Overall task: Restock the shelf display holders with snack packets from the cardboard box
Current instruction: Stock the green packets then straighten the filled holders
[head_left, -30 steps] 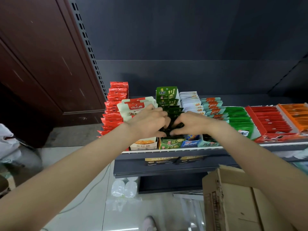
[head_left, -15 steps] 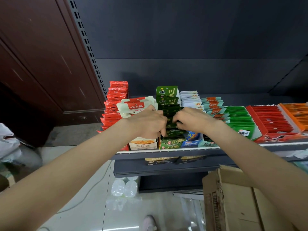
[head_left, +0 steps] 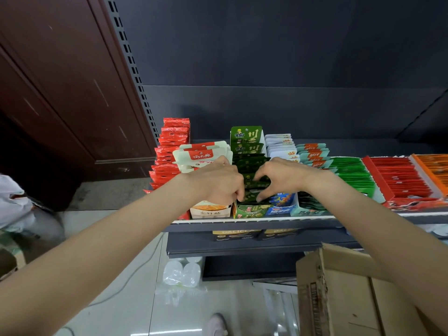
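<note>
A green display holder (head_left: 249, 210) stands at the shelf's front edge, filled with a row of dark green snack packets (head_left: 252, 163). My left hand (head_left: 218, 180) and my right hand (head_left: 278, 177) press in from either side of the front packets, with fingertips pinching them between the two hands. The brown cardboard box (head_left: 339, 292) sits low at the right, partly behind my right forearm; its contents are hidden.
The shelf (head_left: 242, 225) also carries red packets (head_left: 169, 156), a white holder (head_left: 208, 209), a blue holder (head_left: 281, 207), teal, bright green, red and orange rows to the right. Clear bottles (head_left: 181, 272) lie on the floor below. A brown door stands at the left.
Both hands have stayed on the dark green packets, shifting slightly; the fingers now pinch lower at the front of the row, with a gap between the two hands.
</note>
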